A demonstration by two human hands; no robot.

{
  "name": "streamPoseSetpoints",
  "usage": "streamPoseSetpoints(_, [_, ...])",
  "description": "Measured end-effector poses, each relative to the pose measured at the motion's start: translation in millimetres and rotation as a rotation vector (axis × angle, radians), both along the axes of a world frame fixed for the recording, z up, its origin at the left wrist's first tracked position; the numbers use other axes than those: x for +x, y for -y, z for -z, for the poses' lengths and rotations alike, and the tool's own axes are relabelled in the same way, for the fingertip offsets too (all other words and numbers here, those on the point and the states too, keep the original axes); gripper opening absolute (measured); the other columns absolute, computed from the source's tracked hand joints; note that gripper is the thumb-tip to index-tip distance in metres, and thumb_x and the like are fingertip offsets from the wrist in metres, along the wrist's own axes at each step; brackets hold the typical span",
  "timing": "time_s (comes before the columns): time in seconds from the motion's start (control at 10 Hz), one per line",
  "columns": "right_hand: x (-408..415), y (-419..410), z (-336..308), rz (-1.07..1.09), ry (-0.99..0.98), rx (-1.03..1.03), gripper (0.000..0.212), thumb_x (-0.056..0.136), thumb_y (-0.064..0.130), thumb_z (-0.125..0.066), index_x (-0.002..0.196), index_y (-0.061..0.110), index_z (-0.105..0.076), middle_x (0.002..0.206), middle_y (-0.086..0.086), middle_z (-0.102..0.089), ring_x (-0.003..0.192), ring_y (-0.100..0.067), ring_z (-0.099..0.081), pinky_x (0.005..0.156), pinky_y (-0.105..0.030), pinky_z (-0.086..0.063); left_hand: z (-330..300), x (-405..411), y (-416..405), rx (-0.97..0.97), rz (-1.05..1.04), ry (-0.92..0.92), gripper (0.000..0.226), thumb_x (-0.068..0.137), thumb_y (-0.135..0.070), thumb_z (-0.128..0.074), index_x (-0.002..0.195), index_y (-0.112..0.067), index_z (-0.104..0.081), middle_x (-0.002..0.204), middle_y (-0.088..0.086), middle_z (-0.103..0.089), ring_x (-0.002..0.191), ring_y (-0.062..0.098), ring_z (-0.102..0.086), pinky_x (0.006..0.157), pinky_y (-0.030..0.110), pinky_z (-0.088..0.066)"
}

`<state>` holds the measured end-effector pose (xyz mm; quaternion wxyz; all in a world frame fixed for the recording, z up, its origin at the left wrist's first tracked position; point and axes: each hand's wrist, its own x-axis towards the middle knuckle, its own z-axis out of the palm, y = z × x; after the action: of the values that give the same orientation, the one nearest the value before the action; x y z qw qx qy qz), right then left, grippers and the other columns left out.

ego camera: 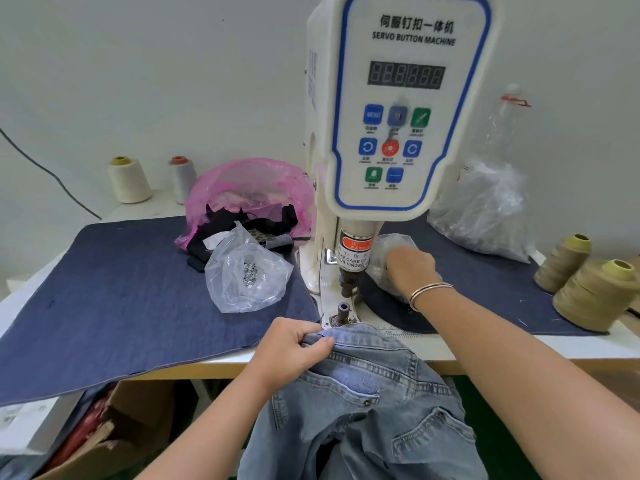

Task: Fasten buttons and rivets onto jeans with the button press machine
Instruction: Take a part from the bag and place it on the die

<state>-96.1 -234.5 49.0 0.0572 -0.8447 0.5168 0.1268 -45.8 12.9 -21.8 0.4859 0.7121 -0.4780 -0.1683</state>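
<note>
Jeans point(363, 393) waistband pinched by left hand point(291, 348) beside lower die point(343, 311); right hand point(412, 268) reaches into small bag point(391, 247) (grip unclear). Next: seat fastener, align waistband.

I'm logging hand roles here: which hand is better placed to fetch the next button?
Right. The right hand already reaches into the small clear bag beside the press, while the left hand grips the jeans waistband.
</note>
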Motion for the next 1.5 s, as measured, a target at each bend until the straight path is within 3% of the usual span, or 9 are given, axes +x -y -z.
streamPoseSetpoints(0.1, [-13, -7, 15, -0.287, 0.144, -0.252, 0.021, 0.094, 0.01, -0.047, 0.108, 0.006, -0.062, 0.112, -0.017, -0.064, 0.103, -0.033, -0.06, 0.08, -0.036, -0.047, -1, -1, 0, 0.013, -0.004, 0.009, 0.043, 0.08, -0.031, -0.058, 0.047, -0.024, -0.031, 0.049, -0.009, -0.024, 0.05, 0.009, -0.021, 0.052, 0.028, -0.02])
streamPoseSetpoints(0.2, [-21, -7, 22, -0.397, 0.197, -0.383, 0.019, 0.093, 0.005, -0.047, 0.1, 0.005, -0.064, 0.102, -0.016, -0.066, 0.095, -0.034, -0.063, 0.069, -0.033, -0.043, -2, -2, 0, 0.021, -0.013, 0.011, 0.042, 0.079, -0.031, -0.058, 0.048, -0.023, -0.032, 0.048, -0.009, -0.025, 0.05, 0.008, -0.022, 0.052, 0.028, -0.02])
streamPoseSetpoints(0.4, [-33, -4, 22, -0.281, 0.39, -0.305, 0.02, 0.096, 0.018, -0.046, 0.101, 0.012, -0.064, 0.099, -0.012, -0.066, 0.092, -0.033, -0.061, 0.07, -0.033, -0.043, -2, -2, 2, 0.01, -0.044, -0.01, 0.041, 0.078, -0.034, -0.058, 0.053, -0.011, -0.035, 0.051, -0.006, -0.028, 0.052, 0.01, -0.025, 0.054, 0.029, -0.02])
streamPoseSetpoints(0.5, [-46, -14, 21, -0.119, 0.964, -0.046, 0.017, 0.094, 0.019, -0.054, 0.084, 0.011, -0.065, 0.083, -0.009, -0.069, 0.078, -0.028, -0.064, 0.069, -0.034, -0.048, -2, -2, 3, 0.015, -0.055, -0.01, 0.04, 0.077, -0.035, -0.058, 0.052, -0.012, -0.036, 0.05, -0.006, -0.029, 0.051, 0.01, -0.025, 0.053, 0.03, -0.021])
streamPoseSetpoints(0.6, [-56, -38, 21, 0.097, 1.372, 0.463, 0.015, 0.094, 0.016, -0.057, 0.082, 0.012, -0.066, 0.076, -0.007, -0.071, 0.067, -0.016, -0.068, 0.058, -0.022, -0.053, -3, -2, 4, 0.022, -0.064, -0.009, 0.039, 0.077, -0.034, -0.057, 0.052, -0.011, -0.038, 0.05, -0.005, -0.031, 0.051, 0.01, -0.026, 0.054, 0.029, -0.022])
streamPoseSetpoints(0.9, [-64, -63, 12, 0.39, 1.512, 1.116, 0.012, 0.093, 0.02, -0.06, 0.091, 0.008, -0.062, 0.065, -0.004, -0.071, 0.055, -0.01, -0.067, 0.048, -0.018, -0.052, -4, -2, 4, 0.019, -0.079, 0.013, 0.045, 0.087, -0.017, -0.064, 0.054, -0.006, -0.037, 0.052, -0.003, -0.03, 0.05, 0.008, -0.025, 0.052, 0.027, -0.021])
streamPoseSetpoints(1.2, [-64, -93, 14, 0.364, 1.416, 1.256, 0.013, 0.089, 0.02, -0.064, 0.086, 0.008, -0.062, 0.056, -0.003, -0.062, 0.044, -0.008, -0.057, 0.04, -0.018, -0.045, -3, -2, 5, 0.01, -0.076, -0.003, 0.042, 0.085, -0.021, -0.062, 0.053, -0.007, -0.038, 0.052, -0.002, -0.031, 0.051, 0.01, -0.027, 0.052, 0.028, -0.022])
streamPoseSetpoints(1.4, [-50, -43, 0, 0.292, 1.35, 0.659, 0.018, 0.092, 0.016, -0.058, 0.076, 0.008, -0.062, 0.057, -0.004, -0.056, 0.038, -0.006, -0.048, 0.043, -0.018, -0.041, -4, -2, 4, 0.009, -0.078, -0.005, 0.04, 0.08, -0.029, -0.058, 0.053, -0.007, -0.038, 0.052, -0.002, -0.032, 0.051, 0.01, -0.027, 0.053, 0.029, -0.022])
streamPoseSetpoints(1.5, [-43, -4, -1, 0.019, 0.928, 0.14, 0.028, 0.093, 0.018, -0.052, 0.071, 0.007, -0.065, 0.066, -0.008, -0.062, 0.054, -0.016, -0.057, 0.056, -0.03, -0.047, -3, -2, 5, 0.012, -0.08, -0.007, 0.04, 0.079, -0.032, -0.058, 0.052, -0.011, -0.037, 0.051, -0.004, -0.031, 0.05, 0.01, -0.027, 0.053, 0.029, -0.023])
